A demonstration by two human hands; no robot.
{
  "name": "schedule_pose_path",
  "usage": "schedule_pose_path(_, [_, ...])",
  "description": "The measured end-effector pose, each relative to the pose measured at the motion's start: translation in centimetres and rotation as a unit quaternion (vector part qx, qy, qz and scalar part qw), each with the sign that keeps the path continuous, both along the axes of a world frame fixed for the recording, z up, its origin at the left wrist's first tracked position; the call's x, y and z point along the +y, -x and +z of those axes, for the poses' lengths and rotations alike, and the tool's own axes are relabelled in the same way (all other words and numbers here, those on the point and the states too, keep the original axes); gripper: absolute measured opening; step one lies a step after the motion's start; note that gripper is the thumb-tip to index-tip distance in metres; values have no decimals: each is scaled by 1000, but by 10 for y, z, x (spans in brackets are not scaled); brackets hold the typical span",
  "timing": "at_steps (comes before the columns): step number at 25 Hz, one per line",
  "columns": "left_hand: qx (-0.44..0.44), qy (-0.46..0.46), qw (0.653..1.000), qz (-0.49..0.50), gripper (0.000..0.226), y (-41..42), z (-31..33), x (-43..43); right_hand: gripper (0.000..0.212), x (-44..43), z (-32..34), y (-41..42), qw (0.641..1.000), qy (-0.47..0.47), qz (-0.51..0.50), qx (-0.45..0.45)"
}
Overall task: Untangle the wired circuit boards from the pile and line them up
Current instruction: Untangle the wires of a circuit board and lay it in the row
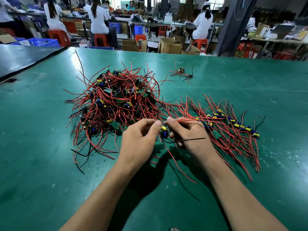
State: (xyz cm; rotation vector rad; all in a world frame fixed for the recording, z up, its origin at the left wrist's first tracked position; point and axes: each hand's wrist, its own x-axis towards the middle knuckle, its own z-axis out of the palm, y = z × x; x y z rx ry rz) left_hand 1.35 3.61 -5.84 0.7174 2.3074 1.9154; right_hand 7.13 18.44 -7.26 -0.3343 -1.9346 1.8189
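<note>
Just now pinched between both hands, left hand (140,135) and right hand (188,132) each closed on one small circuit board (165,130) with red and black wires trailing toward the body. Lined-up row (233,124) lying just right of the right hand, long axis running right and slightly nearer, so likely the nearer hand for placing. Tangled pile (115,100) left and beyond on the green bench (41,164), apparently clear of the route; a stray board (181,70) well apart.

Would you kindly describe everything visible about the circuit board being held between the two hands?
The held circuit board is small and mostly hidden; a yellow cylinder and a blue component show. The left hand and right hand pinch it above the green table. Red wires run right and down towards the person; a black wire crosses the right hand's fingers.
</note>
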Motion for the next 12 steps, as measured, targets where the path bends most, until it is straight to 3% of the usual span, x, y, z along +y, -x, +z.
schedule_pose_path(2, [-133,-63,985,-93,10,-5,3,3,34,-4,2,-2,1000,0,14,9])
schedule_pose_path(7, [-302,-139,926,-178,7,-4,4,1,31,-7,10,-7,993,103,42,24])
schedule_pose_path(9, [-335,-134,912,-196,6,-2,4,1,35,-7,13,-7,995,97,31,3])
schedule_pose_path(12, [-310,-97,917,-230,6,-3,2,0,41,-2,15,-5,993,114,7,-19])
